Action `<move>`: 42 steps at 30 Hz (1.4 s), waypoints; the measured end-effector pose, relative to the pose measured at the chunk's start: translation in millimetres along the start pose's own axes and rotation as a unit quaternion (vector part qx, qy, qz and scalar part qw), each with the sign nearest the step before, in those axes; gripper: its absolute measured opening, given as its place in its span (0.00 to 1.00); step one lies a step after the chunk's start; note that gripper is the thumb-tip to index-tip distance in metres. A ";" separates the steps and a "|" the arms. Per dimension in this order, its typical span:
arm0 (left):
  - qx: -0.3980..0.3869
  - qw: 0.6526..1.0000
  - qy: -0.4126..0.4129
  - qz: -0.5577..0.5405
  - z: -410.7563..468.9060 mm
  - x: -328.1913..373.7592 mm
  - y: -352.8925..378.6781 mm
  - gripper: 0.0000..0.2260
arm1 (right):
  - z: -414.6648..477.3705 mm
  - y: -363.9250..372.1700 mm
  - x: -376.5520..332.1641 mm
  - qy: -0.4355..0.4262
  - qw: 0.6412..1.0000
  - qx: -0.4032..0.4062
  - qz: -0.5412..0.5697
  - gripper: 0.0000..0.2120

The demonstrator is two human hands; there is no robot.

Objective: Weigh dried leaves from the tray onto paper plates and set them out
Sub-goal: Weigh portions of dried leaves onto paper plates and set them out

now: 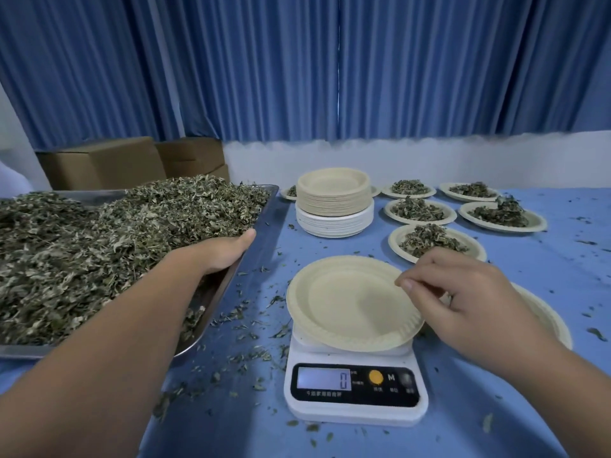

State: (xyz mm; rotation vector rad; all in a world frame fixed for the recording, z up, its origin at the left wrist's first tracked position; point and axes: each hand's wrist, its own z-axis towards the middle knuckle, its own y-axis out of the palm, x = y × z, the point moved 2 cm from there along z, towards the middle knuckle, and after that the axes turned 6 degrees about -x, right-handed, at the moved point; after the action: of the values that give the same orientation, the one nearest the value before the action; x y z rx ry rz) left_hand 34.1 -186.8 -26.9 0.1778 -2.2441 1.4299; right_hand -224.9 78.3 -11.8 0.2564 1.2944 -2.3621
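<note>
**Leaves to the left, empty plate to the right**

The dried leaves heap in the steel tray, left of the scale, which reads zero under an empty paper plate. The left hand lies at the tray's right rim, nearest the heap; its fingers are hidden, so its hold cannot be told. The right hand hangs curled over the plate's right edge; whether it pinches the rim is unclear. A load would likely travel rightward. Filled plates and a plate stack stand behind on the leaf-strewn blue cloth, before blue curtains
</note>
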 end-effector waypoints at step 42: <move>0.148 0.953 0.126 0.233 -164.9 -44.4 52.6 0.25 | -4.0 2.0 1.5 0.044 0.996 0.064 0.032 0.06</move>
State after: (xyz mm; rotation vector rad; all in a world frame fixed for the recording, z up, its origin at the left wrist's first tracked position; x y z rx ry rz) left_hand 107.0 -23.8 -33.1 -0.4478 -1.9255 1.9073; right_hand -225.5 80.3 -16.0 0.4388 1.1579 -2.4060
